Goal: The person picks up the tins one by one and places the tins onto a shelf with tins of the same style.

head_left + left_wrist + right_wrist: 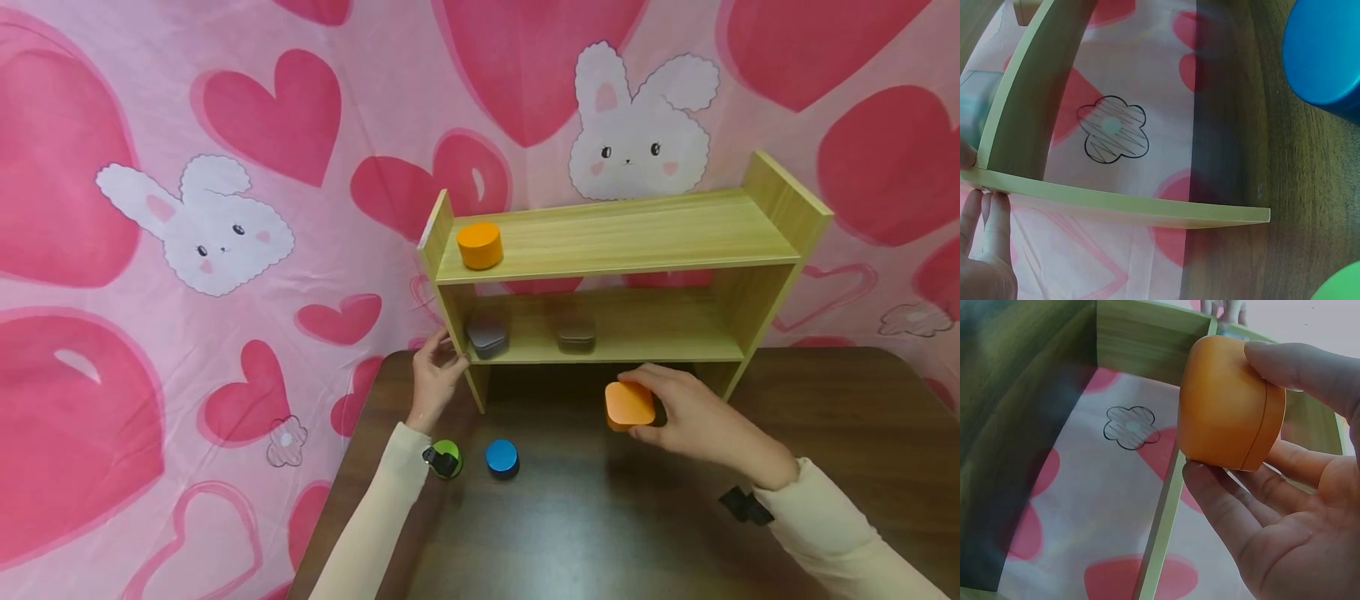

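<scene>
My right hand [693,417] holds an orange rounded-square tin [629,404] in front of the wooden shelf [615,237]. The right wrist view shows the thumb on one side of the tin [1229,403] and fingertips on the other; a lid seam runs round it. At the shelf's left side panel, my left hand [437,379] grips the edge by the middle board, thumb inside and fingers outside. Just inside that panel sits a grey tin [487,336] on the middle board, with a second greyish tin [576,335] to its right. A round orange tin [480,246] stands on the top board's left end.
A blue round tin [502,458] stands on the dark wooden table [540,533] before the shelf. Left of it is a green round tin [447,458], partly covered by the left wrist's black strap. A pink cloth with hearts and rabbits [225,333] hangs behind.
</scene>
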Tool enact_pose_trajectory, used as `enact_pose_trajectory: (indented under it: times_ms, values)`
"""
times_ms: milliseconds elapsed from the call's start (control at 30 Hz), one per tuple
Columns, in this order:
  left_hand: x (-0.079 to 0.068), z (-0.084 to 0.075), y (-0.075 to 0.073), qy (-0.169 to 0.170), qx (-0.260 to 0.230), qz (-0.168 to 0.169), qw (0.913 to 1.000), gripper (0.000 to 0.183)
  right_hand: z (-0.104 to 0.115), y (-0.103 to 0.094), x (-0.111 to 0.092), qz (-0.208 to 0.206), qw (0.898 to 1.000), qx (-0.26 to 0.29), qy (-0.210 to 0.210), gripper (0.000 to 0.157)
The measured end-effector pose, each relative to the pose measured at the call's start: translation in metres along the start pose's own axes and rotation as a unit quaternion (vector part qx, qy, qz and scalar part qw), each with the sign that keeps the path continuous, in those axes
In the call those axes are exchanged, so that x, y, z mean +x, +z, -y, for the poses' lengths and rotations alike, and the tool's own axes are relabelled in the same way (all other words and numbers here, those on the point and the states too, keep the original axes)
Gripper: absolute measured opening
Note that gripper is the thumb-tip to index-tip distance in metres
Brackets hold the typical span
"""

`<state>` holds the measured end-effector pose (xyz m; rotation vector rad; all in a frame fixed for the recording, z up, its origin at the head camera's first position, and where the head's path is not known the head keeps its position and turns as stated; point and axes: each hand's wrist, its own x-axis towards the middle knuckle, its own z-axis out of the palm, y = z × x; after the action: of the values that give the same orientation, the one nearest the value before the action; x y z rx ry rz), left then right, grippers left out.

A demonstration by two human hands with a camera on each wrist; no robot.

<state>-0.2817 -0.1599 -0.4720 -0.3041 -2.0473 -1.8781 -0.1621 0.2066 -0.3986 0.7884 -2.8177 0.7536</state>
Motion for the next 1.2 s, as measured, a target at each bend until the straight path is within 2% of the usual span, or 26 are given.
enact_pose_trajectory:
  times_ms: [267,467,767,900,1100,1200]
  values:
    - [-0.001,-0.008,0.003,-0.014,-0.006,-0.004,0.9999,0.053,-0.012,-0.011,0.007,0.005,1.000,0.010,0.001,0.062]
    - [0.001,-0.004,0.003,-0.003,0.002,-0.002,1.0000,0.054,-0.020,-0.020,0.010,0.008,0.999,0.044,0.023,0.063]
    - [0.003,0.003,-0.001,0.015,0.008,0.012,0.9998,0.053,-0.029,-0.034,0.017,-0.002,0.997,0.058,0.041,0.065]
    - [0.003,0.003,-0.001,0.014,0.006,0.014,0.9998,0.053,-0.033,-0.041,0.020,-0.009,0.997,0.056,0.049,0.065]
    - [0.003,0.001,0.000,0.003,0.007,0.010,0.9999,0.054,-0.038,-0.046,0.025,-0.001,0.993,0.095,0.069,0.063]
    - [0.003,0.001,0.000,0.000,0.004,0.010,0.9999,0.055,-0.042,-0.047,0.028,0.002,0.992,0.091,0.085,0.064]
